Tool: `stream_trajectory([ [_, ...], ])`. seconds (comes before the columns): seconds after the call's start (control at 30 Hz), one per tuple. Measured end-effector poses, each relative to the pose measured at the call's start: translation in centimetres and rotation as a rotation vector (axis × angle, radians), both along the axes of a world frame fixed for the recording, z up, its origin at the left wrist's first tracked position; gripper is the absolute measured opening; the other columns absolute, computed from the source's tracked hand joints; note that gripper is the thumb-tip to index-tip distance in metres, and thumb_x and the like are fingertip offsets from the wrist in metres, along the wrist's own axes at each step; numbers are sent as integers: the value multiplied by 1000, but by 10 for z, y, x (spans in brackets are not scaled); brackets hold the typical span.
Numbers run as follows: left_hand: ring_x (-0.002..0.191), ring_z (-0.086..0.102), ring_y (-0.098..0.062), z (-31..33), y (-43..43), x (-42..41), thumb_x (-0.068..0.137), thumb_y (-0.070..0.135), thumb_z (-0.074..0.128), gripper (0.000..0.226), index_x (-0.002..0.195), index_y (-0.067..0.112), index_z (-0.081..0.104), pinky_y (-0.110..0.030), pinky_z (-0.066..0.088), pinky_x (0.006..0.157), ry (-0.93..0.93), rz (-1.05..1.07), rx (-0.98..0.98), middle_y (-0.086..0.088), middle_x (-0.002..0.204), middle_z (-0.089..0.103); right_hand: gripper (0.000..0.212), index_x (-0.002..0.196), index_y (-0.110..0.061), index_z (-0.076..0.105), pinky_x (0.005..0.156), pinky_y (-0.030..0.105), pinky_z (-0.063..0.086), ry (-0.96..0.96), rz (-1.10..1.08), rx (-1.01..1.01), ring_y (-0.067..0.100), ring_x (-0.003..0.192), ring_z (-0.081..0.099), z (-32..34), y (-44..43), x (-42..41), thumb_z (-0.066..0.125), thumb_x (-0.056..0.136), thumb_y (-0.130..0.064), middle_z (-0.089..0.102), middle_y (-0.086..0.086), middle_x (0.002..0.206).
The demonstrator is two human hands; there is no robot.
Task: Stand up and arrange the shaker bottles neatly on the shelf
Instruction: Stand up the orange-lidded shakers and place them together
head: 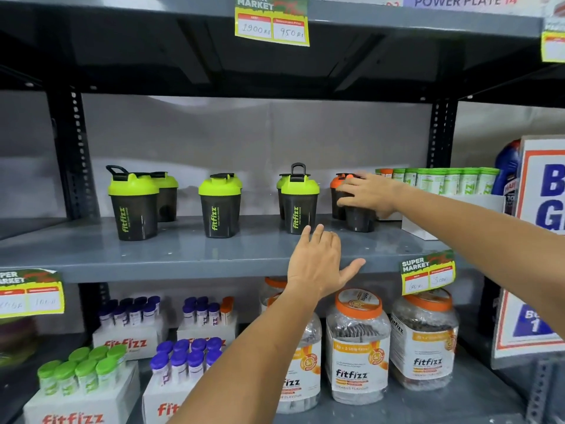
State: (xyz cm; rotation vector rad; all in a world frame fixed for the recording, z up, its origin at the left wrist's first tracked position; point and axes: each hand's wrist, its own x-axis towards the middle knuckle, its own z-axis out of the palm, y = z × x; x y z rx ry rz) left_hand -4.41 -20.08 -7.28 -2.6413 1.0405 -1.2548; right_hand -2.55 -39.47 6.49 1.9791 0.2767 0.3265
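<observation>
While the right fingers [347,191] wrap the orange-lidded shaker [356,220] standing at the right of the grey shelf [183,255], the left fingers [318,234] spread empty just before a green-lidded shaker [299,206]. Four more green-lidded shakers stand upright in pairs to the left.

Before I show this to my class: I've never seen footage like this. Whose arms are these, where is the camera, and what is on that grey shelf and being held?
There is no machine: a person wears one camera on the head, looking forward and down, so both arms are theirs. The grey shelf carries dark shaker bottles in pairs, front and back, most with green lids. The right hand wraps around an orange-lidded shaker at the row's right end. The left hand is open, holding nothing, in front of the shelf edge. Behind the right hand stands a white box of green-capped tubes.
</observation>
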Motion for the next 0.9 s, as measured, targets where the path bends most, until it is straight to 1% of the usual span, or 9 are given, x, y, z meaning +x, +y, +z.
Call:
stream_trajectory([
  [0.07, 138, 36, -30, -1, 0, 0, 90, 67, 12, 88, 135, 0, 48, -48, 21, 115, -6, -3, -3, -16, 137, 54, 81, 140, -24, 39, 114, 48, 24, -90, 79, 190, 30, 139, 36, 3, 3, -1, 70, 67, -37, 35, 9, 152],
  [0.17, 138, 35, -30, 0, 1, -1, 89, 67, 10, 89, 135, 0, 47, -48, 21, 115, -4, -2, 1, -16, 137, 54, 67, 130, -19, 47, 95, 45, 41, -357, 140, 591, 32, 119, 51, 15, 13, 6, 56, 72, -51, 53, 12, 135],
  [0.23, 138, 35, -31, 0, 1, -1, 90, 67, 12, 88, 136, 0, 46, -48, 20, 116, 1, 0, 7, -16, 139, 53, 72, 127, -14, 48, 86, 44, 45, -508, -7, 786, 35, 115, 53, 22, 19, 11, 51, 77, -65, 57, 14, 126],
  [0.3, 138, 35, -31, -1, 1, -1, 90, 67, 12, 89, 136, 0, 46, -48, 19, 116, -1, 10, 12, -16, 139, 53, 81, 122, -10, 54, 79, 41, 46, -533, -214, 919, 35, 114, 53, 22, 19, 16, 51, 75, -75, 61, 15, 119],
  [0.43, 137, 36, -31, -2, 0, -2, 88, 67, 7, 92, 134, -1, 48, -49, 19, 116, -3, 10, 7, -17, 136, 56, 69, 114, -10, 60, 74, 38, 41, -487, -328, 1059, 34, 118, 49, 24, 15, 21, 64, 70, -63, 62, 14, 118],
  [0.53, 136, 38, -31, -2, 0, -1, 89, 67, 12, 89, 133, -1, 49, -48, 19, 116, -16, 0, -3, -16, 135, 56, 52, 105, -15, 62, 80, 38, 47, -357, -325, 1178, 32, 106, 54, 35, 17, 18, 68, 63, -44, 63, 11, 114],
  [0.63, 136, 39, -31, -2, 0, 0, 90, 66, 15, 86, 132, 0, 51, -48, 19, 116, -27, -13, -10, -16, 134, 57, 66, 118, -21, 59, 95, 44, 48, -305, -256, 1272, 34, 117, 51, 41, 11, 12, 72, 61, -50, 57, 11, 127],
  [0.77, 137, 38, -30, -2, -1, 0, 88, 67, 9, 90, 133, 0, 49, -48, 18, 116, -23, -14, -17, -16, 135, 56, 92, 131, -18, 51, 94, 47, 45, -385, -287, 1201, 36, 122, 52, 32, -2, 14, 65, 61, -77, 54, 13, 134],
  [0.9, 136, 39, -30, -2, 0, 1, 89, 67, 9, 90, 133, 0, 50, -48, 19, 116, -29, -25, -21, -16, 134, 57, 82, 130, -16, 47, 87, 41, 49, -341, -274, 1248, 36, 118, 54, 18, -12, 21, 75, 66, -60, 58, 15, 131],
])
